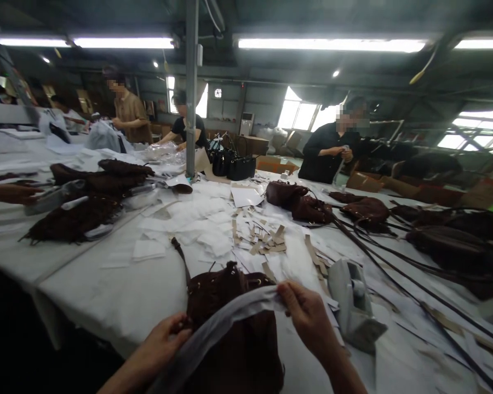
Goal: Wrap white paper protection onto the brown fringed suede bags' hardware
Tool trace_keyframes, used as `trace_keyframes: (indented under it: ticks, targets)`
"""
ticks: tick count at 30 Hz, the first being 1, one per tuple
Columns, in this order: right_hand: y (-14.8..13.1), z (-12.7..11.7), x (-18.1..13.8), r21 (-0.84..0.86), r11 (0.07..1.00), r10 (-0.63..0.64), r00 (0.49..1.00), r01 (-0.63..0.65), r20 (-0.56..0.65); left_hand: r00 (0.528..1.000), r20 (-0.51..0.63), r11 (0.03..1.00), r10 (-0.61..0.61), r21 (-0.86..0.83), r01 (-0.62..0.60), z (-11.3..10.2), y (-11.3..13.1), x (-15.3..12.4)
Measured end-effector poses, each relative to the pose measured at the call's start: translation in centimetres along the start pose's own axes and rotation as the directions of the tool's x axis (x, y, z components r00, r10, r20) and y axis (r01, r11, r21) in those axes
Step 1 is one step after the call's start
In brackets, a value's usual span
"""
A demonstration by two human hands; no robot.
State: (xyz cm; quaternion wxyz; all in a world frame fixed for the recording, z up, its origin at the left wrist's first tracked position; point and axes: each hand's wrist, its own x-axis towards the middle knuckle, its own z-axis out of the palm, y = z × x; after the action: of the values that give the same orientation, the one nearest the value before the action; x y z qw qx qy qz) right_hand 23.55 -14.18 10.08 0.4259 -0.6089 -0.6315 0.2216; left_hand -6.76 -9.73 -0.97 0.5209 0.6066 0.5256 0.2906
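A dark brown drawstring bag [258, 342] lies on the table in front of me, its strap [181, 257] stretching away from its upper left. My right hand [306, 309] pinches one end of a long white strip of paper or thin wrapping [230, 314]. The strip curves across the bag down to the lower left, past my left hand [168, 336]. My left hand is closed, with its fingertips at the bag's left edge; the exact grip is partly hidden. The strip's lower end drops out of view.
A grey tape dispenser [353, 306] stands right of the bag. White paper sheets [197, 224] and brown paper scraps [267, 238] litter the table. Brown bags [82, 213] lie left, more brown bags [365, 210] right with long straps. A post [191, 93] rises beyond; several people work around.
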Motion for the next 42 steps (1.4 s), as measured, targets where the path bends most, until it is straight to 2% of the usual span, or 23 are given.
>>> trace_keyframes:
  ticks: [1, 3, 4, 5, 7, 9, 11, 12, 14, 17, 20, 23, 25, 27, 30, 31, 32, 35, 36, 39, 42]
  targets:
    - [0.1, 0.6, -0.1, -0.039, 0.999, -0.023, 0.997, 0.025, 0.067, 0.997, -0.059, 0.989, 0.045, 0.146, -0.037, -1.0, 0.6, -0.1]
    - [0.0, 1.9, -0.2, -0.077, 0.994, -0.067, 0.986, 0.080, 0.154, 0.957, -0.253, 0.937, 0.144, 0.345, -0.050, -2.8, 2.8, 0.0]
    - [-0.3, 2.5, -0.1, -0.074, 0.992, -0.089, 0.979, 0.104, 0.182, 0.948, -0.261, 0.925, 0.184, 0.371, -0.078, -3.2, 4.3, 0.1]
    - [-0.7, 3.0, 0.0, -0.065, 0.990, -0.111, 0.973, 0.127, 0.204, 0.952, -0.213, 0.925, 0.221, 0.354, -0.135, -3.1, 5.9, 0.2]
    - [-1.7, 3.8, 0.5, -0.056, 0.984, -0.154, 0.960, 0.171, 0.233, 0.959, 0.019, 0.925, 0.284, 0.259, -0.279, -1.7, 8.9, 0.7]
    - [-2.4, 4.0, 1.1, -0.063, 0.978, -0.176, 0.952, 0.197, 0.251, 0.912, 0.315, 0.937, 0.264, 0.141, -0.320, 0.5, 11.1, 1.3]
    - [-2.3, 3.8, 1.4, -0.039, 0.980, -0.182, 0.952, 0.197, 0.245, 0.848, 0.487, 0.962, 0.209, 0.053, -0.268, 2.4, 12.4, 2.0]
    - [-1.8, 3.6, 1.4, -0.013, 0.981, -0.183, 0.955, 0.192, 0.233, 0.834, 0.520, 0.973, 0.184, 0.027, -0.231, 2.8, 12.7, 2.5]
    - [-0.1, 3.4, 1.1, 0.031, 0.986, -0.168, 0.968, 0.165, 0.189, 0.840, 0.525, 0.986, 0.135, 0.016, -0.168, 2.5, 13.3, 3.4]
    - [3.1, 3.9, 0.3, 0.021, 0.994, -0.106, 0.992, 0.105, 0.072, 0.833, 0.550, 0.985, 0.063, 0.103, -0.142, 0.2, 14.2, 4.9]
    - [5.0, 5.0, -0.3, 0.036, 0.995, -0.093, 0.995, 0.094, -0.028, 0.767, 0.641, 0.953, 0.016, 0.222, -0.205, -2.1, 15.3, 6.2]
    - [4.7, 5.5, -0.4, 0.068, 0.994, -0.080, 0.996, 0.082, -0.036, 0.708, 0.700, 0.907, -0.095, 0.354, -0.228, -2.8, 16.2, 7.3]
    - [3.8, 5.5, -0.3, 0.055, 0.998, -0.043, 0.999, 0.043, 0.002, 0.689, 0.707, 0.881, -0.159, 0.417, -0.225, -2.1, 16.7, 7.7]
    - [2.6, 5.3, 0.0, 0.037, 0.999, -0.022, 0.998, 0.021, 0.053, 0.660, 0.735, 0.868, -0.156, 0.421, -0.264, -0.6, 17.2, 7.8]
    - [1.5, 5.2, 0.3, 0.101, 0.995, -0.028, 0.995, 0.018, 0.096, 0.571, 0.812, 0.882, -0.123, 0.353, -0.312, 1.9, 18.0, 7.9]
    - [1.6, 5.1, 0.2, 0.156, 0.988, -0.021, 0.995, 0.006, 0.096, 0.560, 0.821, 0.885, -0.110, 0.337, -0.320, 2.5, 18.4, 7.9]
    - [2.0, 5.1, 0.0, 0.215, 0.976, -0.007, 0.997, -0.011, 0.083, 0.567, 0.818, 0.882, -0.095, 0.333, -0.334, 3.0, 18.7, 8.1]
    - [4.4, 5.5, -1.0, 0.344, 0.935, 0.084, 0.996, -0.084, 0.014, 0.645, 0.762, 0.849, -0.055, 0.376, -0.372, 3.1, 19.6, 9.3]
    - [5.5, 6.0, -1.5, 0.370, 0.923, 0.114, 0.993, -0.108, 0.005, 0.658, 0.751, 0.841, -0.060, 0.393, -0.371, 2.9, 19.8, 9.7]
    - [8.1, 7.9, -2.3, 0.485, 0.860, 0.191, 0.981, -0.159, -0.017, 0.641, 0.762, 0.830, -0.091, 0.414, -0.373, 2.7, 20.4, 10.7]
    - [8.9, 8.9, -2.1, 0.539, 0.825, 0.240, 0.969, -0.171, -0.060, 0.647, 0.755, 0.780, -0.107, 0.467, -0.416, 3.0, 20.9, 11.2]
